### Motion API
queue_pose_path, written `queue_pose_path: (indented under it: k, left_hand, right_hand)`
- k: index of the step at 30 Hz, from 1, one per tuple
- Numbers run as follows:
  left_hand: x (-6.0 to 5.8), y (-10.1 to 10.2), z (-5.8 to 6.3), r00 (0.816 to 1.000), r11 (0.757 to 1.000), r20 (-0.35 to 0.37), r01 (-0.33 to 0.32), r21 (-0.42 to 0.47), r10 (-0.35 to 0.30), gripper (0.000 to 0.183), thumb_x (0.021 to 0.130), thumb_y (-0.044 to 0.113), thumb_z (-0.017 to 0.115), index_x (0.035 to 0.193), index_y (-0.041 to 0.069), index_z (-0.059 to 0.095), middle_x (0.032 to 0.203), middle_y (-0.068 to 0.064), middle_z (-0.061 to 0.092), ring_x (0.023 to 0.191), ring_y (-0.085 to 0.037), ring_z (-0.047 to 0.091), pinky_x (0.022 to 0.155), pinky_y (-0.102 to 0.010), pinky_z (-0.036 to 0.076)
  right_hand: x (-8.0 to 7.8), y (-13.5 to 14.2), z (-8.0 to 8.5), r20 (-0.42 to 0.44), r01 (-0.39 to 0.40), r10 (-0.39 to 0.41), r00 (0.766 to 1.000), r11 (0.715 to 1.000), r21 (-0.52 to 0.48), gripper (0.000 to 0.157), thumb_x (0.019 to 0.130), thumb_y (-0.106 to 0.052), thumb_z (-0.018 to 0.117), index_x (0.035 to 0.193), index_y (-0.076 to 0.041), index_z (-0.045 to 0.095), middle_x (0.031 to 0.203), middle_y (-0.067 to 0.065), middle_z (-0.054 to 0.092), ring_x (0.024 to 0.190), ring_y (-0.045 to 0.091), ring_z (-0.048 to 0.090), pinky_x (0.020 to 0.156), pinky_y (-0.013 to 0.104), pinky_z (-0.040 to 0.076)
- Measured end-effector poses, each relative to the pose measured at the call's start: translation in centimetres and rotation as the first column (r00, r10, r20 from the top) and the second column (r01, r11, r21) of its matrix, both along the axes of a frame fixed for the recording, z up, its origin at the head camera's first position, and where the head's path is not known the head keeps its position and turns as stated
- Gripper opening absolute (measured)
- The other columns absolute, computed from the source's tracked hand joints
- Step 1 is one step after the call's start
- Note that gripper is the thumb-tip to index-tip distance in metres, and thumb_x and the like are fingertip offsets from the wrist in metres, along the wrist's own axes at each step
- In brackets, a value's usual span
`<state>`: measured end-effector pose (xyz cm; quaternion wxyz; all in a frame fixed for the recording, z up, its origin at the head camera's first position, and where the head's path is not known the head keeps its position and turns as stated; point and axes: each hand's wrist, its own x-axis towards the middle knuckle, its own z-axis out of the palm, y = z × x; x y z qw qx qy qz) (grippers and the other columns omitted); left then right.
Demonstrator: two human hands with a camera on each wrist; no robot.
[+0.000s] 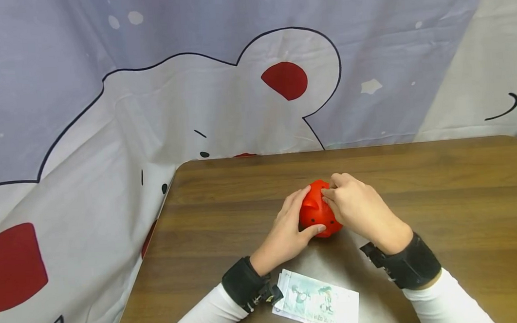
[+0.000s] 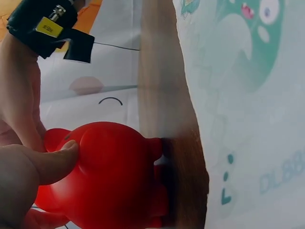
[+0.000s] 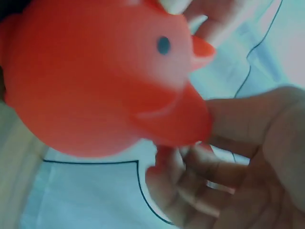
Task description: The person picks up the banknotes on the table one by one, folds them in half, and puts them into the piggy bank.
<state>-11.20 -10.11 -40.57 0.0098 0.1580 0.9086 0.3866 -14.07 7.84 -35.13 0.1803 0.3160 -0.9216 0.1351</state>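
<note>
A red piggy bank (image 1: pixel 315 211) with small black eyes stands on the wooden table, its face toward me in the head view. My left hand (image 1: pixel 285 234) grips it from the left, fingers along its side and thumb (image 2: pixel 57 162) on its face. At its upper right is my right hand (image 1: pixel 361 209), with fingers bent close to the ear. In the right wrist view the ear (image 3: pixel 178 121) covers the right fingertips, so whether they pinch anything is hidden. Several banknotes (image 1: pixel 316 300) lie stacked on the table below the hands.
The wooden table (image 1: pixel 439 181) extends to both sides, its far edge against a patterned cloth (image 1: pixel 172 107). Black straps (image 1: pixel 415 263) with small cameras are worn on both wrists. The left strap camera is right beside the banknotes.
</note>
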Motion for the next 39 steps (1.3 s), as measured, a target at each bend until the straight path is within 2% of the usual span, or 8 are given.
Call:
queue_pose_path:
  k: [6, 11, 14, 17, 22, 29, 33, 39]
  left_hand:
    - [0.0, -0.4, 0.3, 1.0, 1.0, 0.004, 0.009, -0.004, -0.009, 0.088, 0.086, 0.034, 0.075, 0.155, 0.021, 0.023, 0.155, -0.009, 0.034, 0.132, -0.029, 0.049, 0.103, -0.047, 0.05]
    - [1.5, -1.6, 2.8, 0.996, 0.991, -0.083, -0.023, -0.129, 0.013, 0.089, 0.082, 0.038, 0.079, 0.152, 0.021, 0.027, 0.153, -0.014, 0.032, 0.134, -0.032, 0.043, 0.103, -0.049, 0.05]
    - [3.6, -2.4, 4.7, 0.988, 0.965, -0.154, -0.023, -0.261, -0.018, 0.068, 0.079, 0.037, 0.081, 0.137, 0.019, 0.05, 0.142, -0.01, 0.046, 0.125, -0.027, 0.049, 0.092, -0.043, 0.056]
    - [5.8, -3.1, 5.2, 0.985, 0.92, -0.114, 0.08, -0.383, -0.133, 0.046, 0.079, 0.037, 0.082, 0.119, 0.021, 0.064, 0.123, -0.002, 0.061, 0.108, -0.018, 0.057, 0.077, -0.03, 0.057]
    - [8.1, -3.8, 3.3, 0.953, 0.833, 0.091, 0.296, -0.467, -0.287, 0.05, 0.075, 0.043, 0.083, 0.118, 0.024, 0.067, 0.108, 0.003, 0.065, 0.094, -0.011, 0.057, 0.064, -0.018, 0.049]
    - [8.8, -4.0, 0.4, 0.956, 0.783, 0.081, 0.277, -0.557, -0.281, 0.057, 0.066, 0.049, 0.085, 0.114, 0.026, 0.064, 0.103, 0.003, 0.058, 0.09, -0.012, 0.052, 0.07, -0.02, 0.044]
    - [8.5, -3.8, -0.3, 0.965, 0.797, 0.054, 0.242, -0.553, -0.256, 0.047, 0.064, 0.046, 0.087, 0.1, 0.025, 0.065, 0.095, 0.006, 0.058, 0.084, -0.011, 0.05, 0.065, -0.019, 0.038]
    - [7.8, -4.0, -0.4, 0.969, 0.882, 0.018, 0.232, -0.409, -0.246, 0.027, 0.068, 0.03, 0.089, 0.071, 0.022, 0.064, 0.069, 0.01, 0.059, 0.066, -0.003, 0.047, 0.057, -0.011, 0.033]
  right_hand:
    - [0.6, 1.0, 1.4, 0.041, -0.042, 0.042, 0.998, 0.999, 0.002, 0.016, 0.081, -0.001, 0.071, 0.094, -0.007, 0.079, 0.081, 0.005, 0.061, 0.077, 0.022, 0.059, 0.057, 0.035, 0.057]
    - [2.6, 1.9, 2.7, 0.077, -0.131, 0.141, 0.987, 0.984, -0.119, 0.019, 0.081, -0.007, 0.077, 0.1, -0.007, 0.076, 0.082, 0.0, 0.067, 0.067, 0.011, 0.058, 0.056, 0.024, 0.052]
    - [4.7, 2.2, 2.6, 0.145, -0.26, 0.282, 0.948, 0.953, -0.156, 0.019, 0.08, -0.011, 0.079, 0.099, -0.014, 0.075, 0.085, -0.007, 0.068, 0.064, 0.001, 0.057, 0.056, 0.016, 0.051]
    - [6.9, 2.0, 1.2, 0.252, -0.348, 0.376, 0.892, 0.926, -0.147, 0.018, 0.082, -0.018, 0.078, 0.1, -0.018, 0.073, 0.091, -0.011, 0.07, 0.069, -0.004, 0.059, 0.059, 0.013, 0.052]
    - [9.5, 1.8, -2.3, 0.417, -0.315, 0.307, 0.855, 0.948, -0.051, 0.03, 0.083, -0.029, 0.077, 0.108, -0.013, 0.071, 0.093, -0.007, 0.067, 0.073, 0.002, 0.06, 0.061, 0.018, 0.052]
    - [10.5, 1.3, -5.7, 0.528, -0.208, 0.138, 0.838, 0.975, 0.076, 0.047, 0.073, -0.046, 0.082, 0.106, -0.018, 0.065, 0.095, -0.008, 0.058, 0.081, 0.008, 0.055, 0.062, 0.025, 0.05]
    - [10.1, 0.9, -6.5, 0.504, -0.193, 0.147, 0.851, 0.98, 0.04, 0.039, 0.067, -0.04, 0.086, 0.088, -0.018, 0.062, 0.083, -0.01, 0.055, 0.072, 0.006, 0.051, 0.055, 0.02, 0.044]
    - [8.9, 1.3, -6.8, 0.483, -0.21, 0.261, 0.836, 0.965, -0.158, 0.032, 0.064, -0.02, 0.09, 0.062, -0.02, 0.058, 0.055, -0.012, 0.052, 0.052, -0.005, 0.04, 0.045, 0.011, 0.035]
